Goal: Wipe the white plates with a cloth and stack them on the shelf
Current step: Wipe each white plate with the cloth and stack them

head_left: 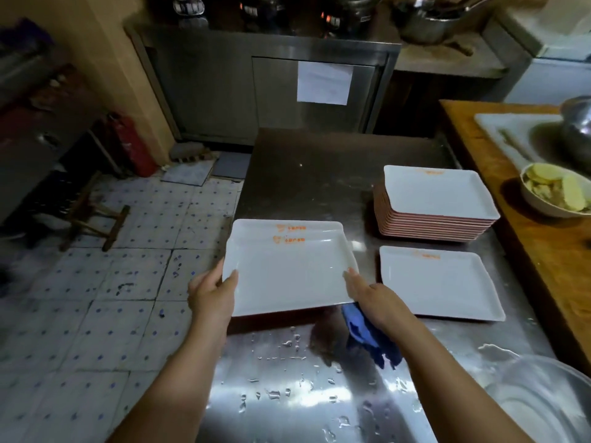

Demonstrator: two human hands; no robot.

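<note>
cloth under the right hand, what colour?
Blue. The cloth hangs below the right hand; the head view shows it.

Dim kitchen; glare on the wet steel counter (319,394); corners blurred, edges bowed by wide-angle lens.

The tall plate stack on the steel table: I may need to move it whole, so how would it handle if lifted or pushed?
The tall plate stack is probably heavy, being many plates deep. It is likely stiff but breakable if ceramic. Pushed, it may slide easily on the steel table, where water droplets show nearer the person.
</note>
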